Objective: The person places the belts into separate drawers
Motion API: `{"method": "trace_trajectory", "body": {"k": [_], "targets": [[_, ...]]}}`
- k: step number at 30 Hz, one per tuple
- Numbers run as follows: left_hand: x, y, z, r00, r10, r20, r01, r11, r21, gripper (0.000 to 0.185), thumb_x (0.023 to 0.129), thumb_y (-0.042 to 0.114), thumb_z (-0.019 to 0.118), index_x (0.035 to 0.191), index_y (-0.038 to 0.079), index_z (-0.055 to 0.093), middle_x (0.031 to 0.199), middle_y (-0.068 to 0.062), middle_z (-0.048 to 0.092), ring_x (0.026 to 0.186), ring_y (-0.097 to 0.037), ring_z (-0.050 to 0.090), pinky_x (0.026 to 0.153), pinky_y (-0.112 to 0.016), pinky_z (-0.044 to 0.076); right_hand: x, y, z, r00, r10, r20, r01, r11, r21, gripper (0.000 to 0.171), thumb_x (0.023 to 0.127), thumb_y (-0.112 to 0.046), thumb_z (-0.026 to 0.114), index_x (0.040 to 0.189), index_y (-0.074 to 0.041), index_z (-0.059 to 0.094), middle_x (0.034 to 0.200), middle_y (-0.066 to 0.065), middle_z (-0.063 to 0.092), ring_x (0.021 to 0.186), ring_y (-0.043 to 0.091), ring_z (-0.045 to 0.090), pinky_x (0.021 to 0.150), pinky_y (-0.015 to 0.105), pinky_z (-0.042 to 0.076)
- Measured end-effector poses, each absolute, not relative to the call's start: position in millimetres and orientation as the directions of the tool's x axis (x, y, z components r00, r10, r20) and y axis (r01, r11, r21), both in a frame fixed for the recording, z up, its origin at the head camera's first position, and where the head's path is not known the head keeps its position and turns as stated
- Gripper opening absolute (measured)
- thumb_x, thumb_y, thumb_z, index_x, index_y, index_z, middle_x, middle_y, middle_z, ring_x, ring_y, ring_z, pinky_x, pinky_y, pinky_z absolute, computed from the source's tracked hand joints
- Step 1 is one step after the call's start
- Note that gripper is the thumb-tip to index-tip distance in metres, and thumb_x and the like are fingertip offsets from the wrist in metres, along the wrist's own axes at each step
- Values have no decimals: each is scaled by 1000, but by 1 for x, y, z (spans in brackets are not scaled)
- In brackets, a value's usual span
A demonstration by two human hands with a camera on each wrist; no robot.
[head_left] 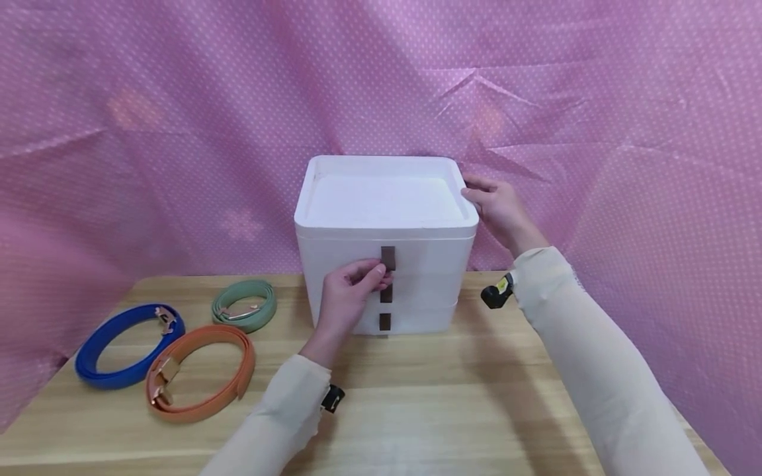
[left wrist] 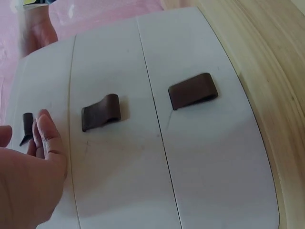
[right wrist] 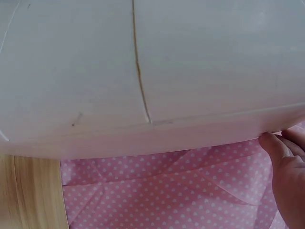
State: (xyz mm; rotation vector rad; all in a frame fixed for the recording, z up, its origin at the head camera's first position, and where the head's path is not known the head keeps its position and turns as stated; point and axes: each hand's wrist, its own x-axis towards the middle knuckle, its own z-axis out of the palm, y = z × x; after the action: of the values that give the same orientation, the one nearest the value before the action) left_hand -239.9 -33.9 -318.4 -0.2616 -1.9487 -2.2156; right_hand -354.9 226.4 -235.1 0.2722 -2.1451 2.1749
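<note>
Sleeves fill the bottom of my head view, and from them I follow both hands up to the white drawer box, which stands at the back of the wooden table against the pink dotted cloth. My left hand is at the front of the box with thumb and fingers curled around the top brown tab; the head view shows a pinch on its lower end, though the left wrist view shows only the fingertips beside it, so I judge the hold as light. Below that tab sit the middle tab and the bottom tab, each on its own drawer front. My right hand rests at the right rear corner of the box, fingers fairly straight along the top rim, holding nothing, just bracing. Left of the box lie three coiled belts: a green belt nearest it, an orange belt in front of that, and a blue belt farthest out. The risks I see: the tab is small and soft-looking, so the pinch could slip off it; the box looks light, so a pull on the drawer could drag or tip the whole box toward me if the right hand's brace is too weak; a sticking drawer could jerk free suddenly. I can read no brand, label or writing on the box, tabs or belts.
</note>
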Motion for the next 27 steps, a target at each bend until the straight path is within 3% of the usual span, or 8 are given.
{"method": "trace_trajectory", "body": {"k": [9,19,27], "targets": [[-243,-25,-314,-974,-56,219,225,-339,913,21,94,8,68,105,-10,67,94,-24,71,86,-30,72,79,-35,60,-361,225,-234,-978,-84,191,-183,-98,-978,50,99,-5,58,145,5,41,146,21,44,118,25,56,90,24,54],[-246,-16,-306,-987,-15,160,153,-399,904,22,93,4,67,109,-10,65,97,-24,71,87,-28,72,81,-34,59,-362,230,-235,-972,-108,211,-195,-136,-971,49,99,-3,57,144,5,40,146,24,43,96,16,66,84,25,57],[-241,-16,-309,-990,0,140,130,-383,915,19,94,2,65,109,-10,64,97,-23,71,89,-28,72,80,-34,60,-362,234,-241,-971,-125,203,-190,-108,-976,50,99,-4,58,144,5,41,146,23,43,105,19,64,89,25,55]]}}
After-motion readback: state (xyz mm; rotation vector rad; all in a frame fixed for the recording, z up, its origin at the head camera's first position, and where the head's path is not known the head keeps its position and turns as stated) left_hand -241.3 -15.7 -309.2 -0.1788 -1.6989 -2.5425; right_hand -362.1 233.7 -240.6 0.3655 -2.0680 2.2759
